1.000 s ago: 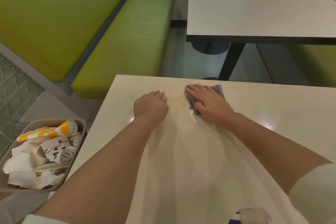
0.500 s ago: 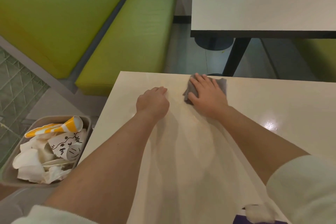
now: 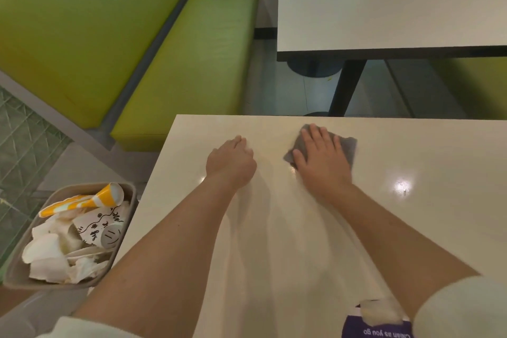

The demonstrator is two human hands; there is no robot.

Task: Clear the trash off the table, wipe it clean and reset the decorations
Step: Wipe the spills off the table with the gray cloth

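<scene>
A grey cloth lies flat near the far edge of the cream table. My right hand presses on the cloth with straight, spread fingers and covers most of it. To its left, my left hand rests on the bare tabletop with its fingers curled under and nothing in it. A grey bin stands on the floor at the table's left side, full of crumpled paper, a printed paper cup and a yellow striped cup.
A purple tissue box with a white tissue sticking out sits at the table's near edge, under my right sleeve. A green bench seat runs along the left. Another white table on a black leg stands beyond.
My right hand has slid the cloth to the right along the far edge, after pushing it away from me. The left hand has stayed in place.
</scene>
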